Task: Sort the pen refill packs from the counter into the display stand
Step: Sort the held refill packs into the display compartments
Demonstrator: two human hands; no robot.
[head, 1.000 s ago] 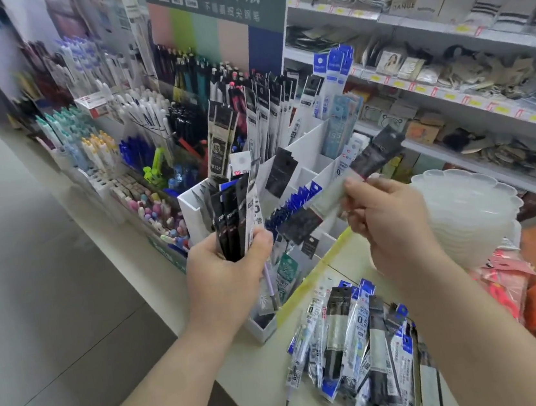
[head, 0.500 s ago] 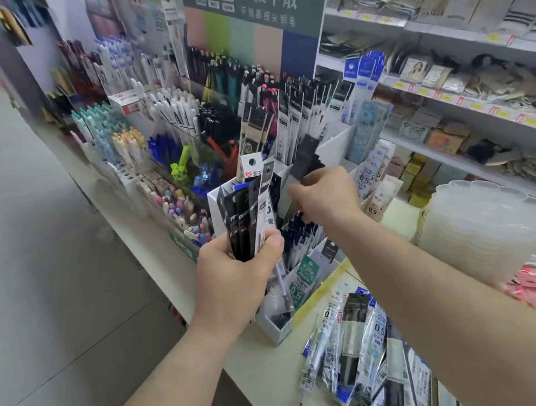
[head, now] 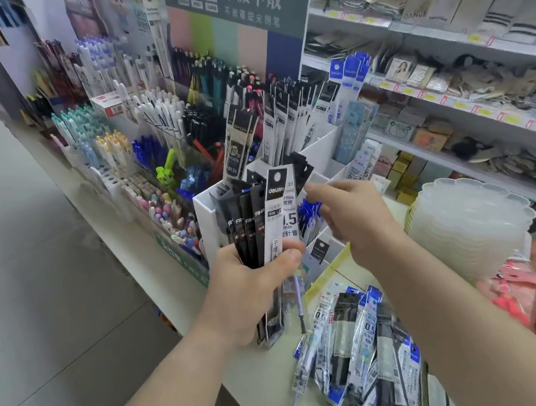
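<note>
Fingers (head: 319,193) of right hand (head: 352,216): loosely spread, empty. Left hand (head: 253,289): gripping fan of slim black-and-white refill packs (head: 262,223) before white compartmented display stand (head: 206,220). Loose packs (head: 355,344): near worktop (head: 268,378). Advice: pinch one header, match compartment, slide upright.

Racked pens (head: 161,114), stacked translucent trays (head: 469,228), green sign (head: 241,0), stocked shelves (head: 441,29).
</note>
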